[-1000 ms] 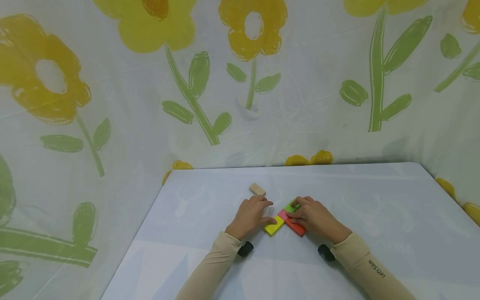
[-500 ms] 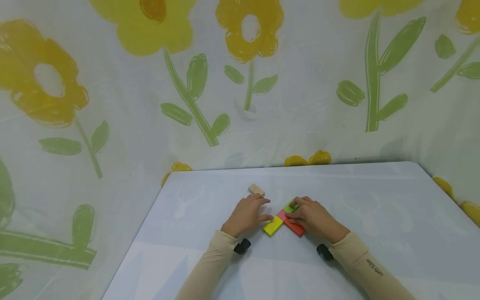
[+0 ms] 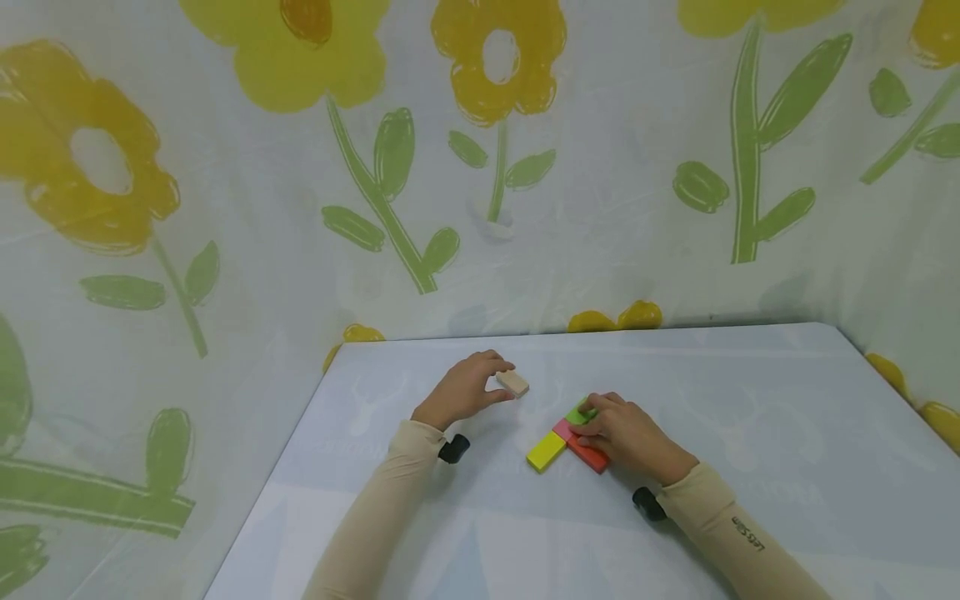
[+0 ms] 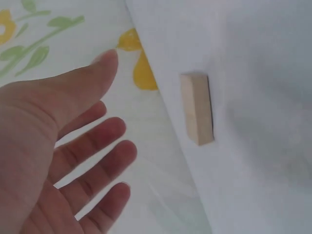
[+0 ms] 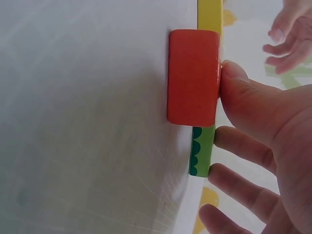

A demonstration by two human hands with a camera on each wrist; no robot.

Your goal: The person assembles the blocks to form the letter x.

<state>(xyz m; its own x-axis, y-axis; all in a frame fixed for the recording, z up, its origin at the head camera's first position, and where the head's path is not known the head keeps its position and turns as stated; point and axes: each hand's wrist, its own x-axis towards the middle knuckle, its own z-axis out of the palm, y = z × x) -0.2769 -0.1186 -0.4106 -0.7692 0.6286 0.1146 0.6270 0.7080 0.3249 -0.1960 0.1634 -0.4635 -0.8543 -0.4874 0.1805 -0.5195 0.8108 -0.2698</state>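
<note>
My left hand point(image 3: 463, 387) hovers beside a plain wooden block point(image 3: 513, 383), thumb and fingers spread. In the left wrist view a gap separates this hand from the block point(image 4: 197, 109). Yellow point(image 3: 547, 452), pink point(image 3: 564, 429), red point(image 3: 588, 455) and green point(image 3: 578, 414) blocks lie flat against one another in a T-like shape. Over them rests my right hand point(image 3: 630, 437). The right wrist view has its thumb touching the red block point(image 5: 193, 78) and fingertips on the green block point(image 5: 204, 151), which has dark scallops on its side. Part of the green block is hidden by fingers.
The blocks lie on a pale table point(image 3: 360, 533) with faint printed patterns. A flower-printed cloth point(image 3: 600, 208) hangs behind its far edge and along the left side. Each wrist carries a small black camera; the left camera point(image 3: 453, 449) is close above the tabletop.
My left hand has left the yellow block and moved forward and left to the wooden block. The right hand has stayed on the joined blocks, which have not shifted.
</note>
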